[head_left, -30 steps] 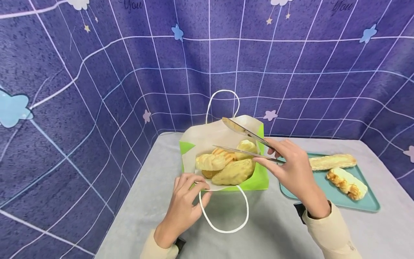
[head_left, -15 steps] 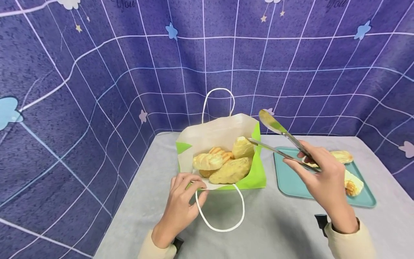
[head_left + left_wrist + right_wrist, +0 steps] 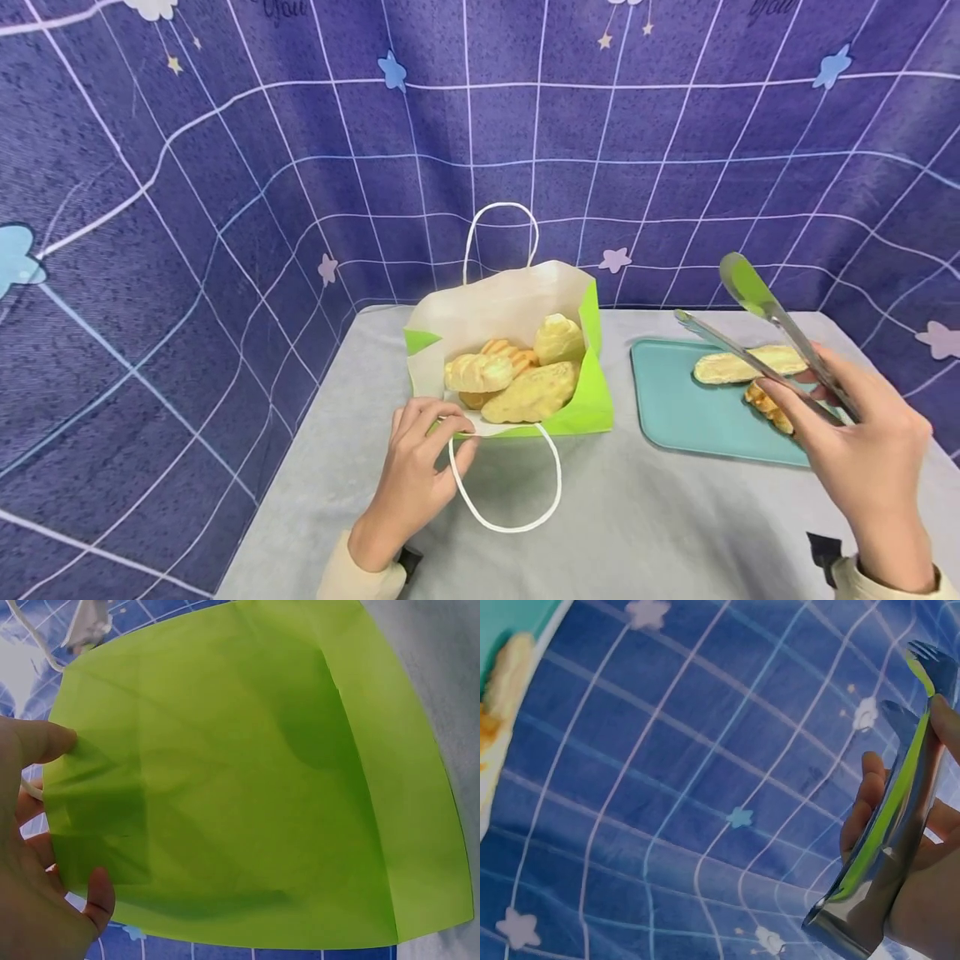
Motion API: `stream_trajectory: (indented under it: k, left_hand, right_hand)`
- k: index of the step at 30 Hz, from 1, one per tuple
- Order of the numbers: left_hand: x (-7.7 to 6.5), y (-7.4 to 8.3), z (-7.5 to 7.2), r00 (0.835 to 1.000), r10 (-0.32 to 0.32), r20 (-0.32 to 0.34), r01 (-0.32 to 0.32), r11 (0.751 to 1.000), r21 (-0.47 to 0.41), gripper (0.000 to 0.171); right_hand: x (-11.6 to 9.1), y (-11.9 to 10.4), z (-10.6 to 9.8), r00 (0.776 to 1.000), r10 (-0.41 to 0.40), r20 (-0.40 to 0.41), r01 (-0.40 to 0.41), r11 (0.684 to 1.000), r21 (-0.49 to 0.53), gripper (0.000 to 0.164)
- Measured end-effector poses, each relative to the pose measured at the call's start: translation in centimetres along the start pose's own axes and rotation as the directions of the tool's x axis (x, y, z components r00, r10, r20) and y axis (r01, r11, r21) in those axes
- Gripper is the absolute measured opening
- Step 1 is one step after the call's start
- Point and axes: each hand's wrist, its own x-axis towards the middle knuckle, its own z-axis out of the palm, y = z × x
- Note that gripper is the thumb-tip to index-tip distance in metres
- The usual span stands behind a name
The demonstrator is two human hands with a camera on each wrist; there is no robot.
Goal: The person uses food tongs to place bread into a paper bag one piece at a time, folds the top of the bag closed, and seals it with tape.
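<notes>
A green paper bag [image 3: 595, 392] with a pale lining and white cord handles stands open-mouthed in the middle of the table, several pieces of bread [image 3: 531, 393] inside. My left hand [image 3: 420, 454] pinches the bag's near rim between thumb and fingers; the left wrist view shows the bag's green front [image 3: 225, 787] beside that hand. My right hand [image 3: 862, 442] grips metal tongs [image 3: 798, 346], their tips spread apart with nothing between them. Behind the tongs, a long bread [image 3: 720, 368] and a browned bread roll [image 3: 767, 407] lie on a teal tray [image 3: 675, 408], partly hidden by the hand.
The grey table [image 3: 600, 517] carries the bag at its middle and the tray on the right. A purple-blue curtain [image 3: 495, 125] with a grid and stars hangs behind and at both sides. One bag handle [image 3: 517, 527] loops toward the table's front.
My right hand has carried the tongs away from over the bag to the right, above the tray. The left hand keeps its pinch on the bag's rim, and the breads in the bag stay put.
</notes>
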Motion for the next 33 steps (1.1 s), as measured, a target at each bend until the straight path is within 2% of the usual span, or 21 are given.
stream_trajectory:
  k: [5, 9, 12, 14, 21, 25, 28, 33]
  left_hand:
    - [0.0, -0.2, -0.1, 1.000, -0.005, -0.009, 0.005, 1.000, 0.006, 0.006]
    - [-0.1, -0.2, 0.1, 1.000, -0.004, -0.010, 0.004, 1.000, 0.006, 0.006]
    - [-0.2, -0.3, 0.1, 1.000, -0.005, -0.007, 0.005, 1.000, 0.002, 0.007]
    - [-0.2, -0.3, 0.2, 1.000, -0.008, -0.002, 0.008, 1.000, 0.000, 0.007]
    - [-0.1, -0.4, 0.1, 1.000, -0.003, 0.010, 0.003, 1.000, -0.001, 0.007]
    - [-0.1, -0.4, 0.1, 1.000, 0.006, 0.007, -0.006, 1.000, -0.001, 0.006]
    - [-0.1, -0.5, 0.2, 1.000, 0.011, 0.007, -0.011, 1.000, -0.003, 0.006]
    - [-0.2, -0.4, 0.2, 1.000, 0.008, 0.010, -0.007, 1.000, -0.006, 0.005]
  right_hand:
    - [-0.9, 1.0, -0.6, 0.999, 0.008, 0.048, -0.005, 0.998, -0.056, 0.055]
    - [-1.3, 1.7, -1.5, 0.993, 0.046, 0.106, -0.029, 0.987, -0.155, 0.060]
    - [-1.3, 2.2, -2.4, 0.989, 0.091, 0.118, -0.061, 0.969, -0.240, 0.061]
    - [-1.2, 2.6, -2.9, 0.989, 0.115, 0.098, -0.084, 0.958, -0.276, 0.061]
    - [-1.9, 4.8, -4.6, 0.985, 0.166, 0.039, -0.149, 0.952, -0.268, 0.058]
    - [-3.2, 6.8, -5.2, 0.970, 0.238, 0.041, -0.214, 0.926, -0.310, 0.052]
    - [-4.1, 8.3, -5.6, 0.967, 0.245, 0.076, -0.206, 0.918, -0.338, 0.045]
    - [-5.4, 10.2, -6.2, 0.971, 0.220, 0.094, -0.183, 0.935, -0.303, 0.043]
